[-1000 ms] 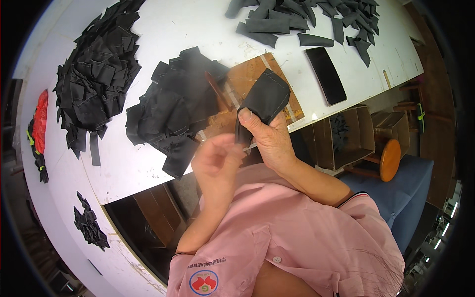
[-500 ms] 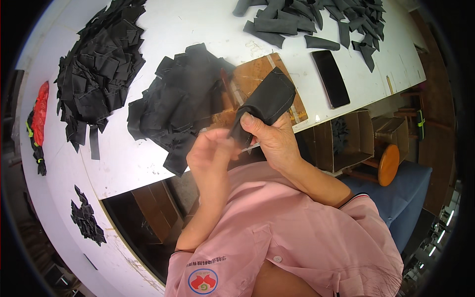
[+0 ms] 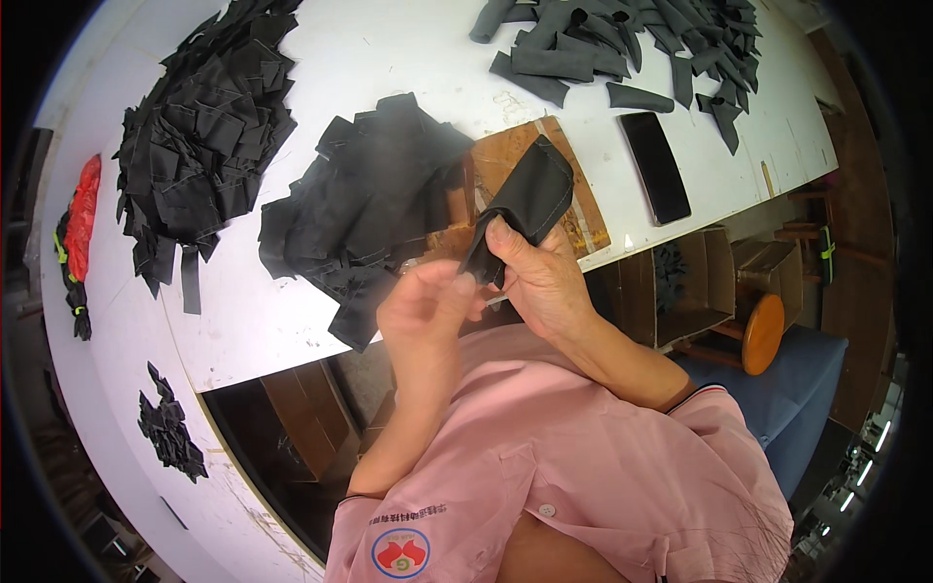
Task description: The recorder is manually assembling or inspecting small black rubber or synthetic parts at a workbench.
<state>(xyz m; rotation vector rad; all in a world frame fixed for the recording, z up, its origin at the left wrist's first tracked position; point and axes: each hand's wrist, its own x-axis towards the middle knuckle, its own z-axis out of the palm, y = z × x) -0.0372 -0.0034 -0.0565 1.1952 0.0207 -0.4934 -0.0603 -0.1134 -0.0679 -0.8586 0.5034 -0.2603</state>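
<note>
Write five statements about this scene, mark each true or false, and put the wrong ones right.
1. The right hand grips a black cloth piece. True.
2. The left hand lies flat on the white table. False: the left hand is raised, with its fingertips at the lower end of the black cloth piece.
3. A phone with a dark screen lies on the white table. True.
4. The wooden board is to the right of the phone. False: the wooden board is to its left.
5. The round stool has a blue seat. False: the round stool's seat is orange.
</note>
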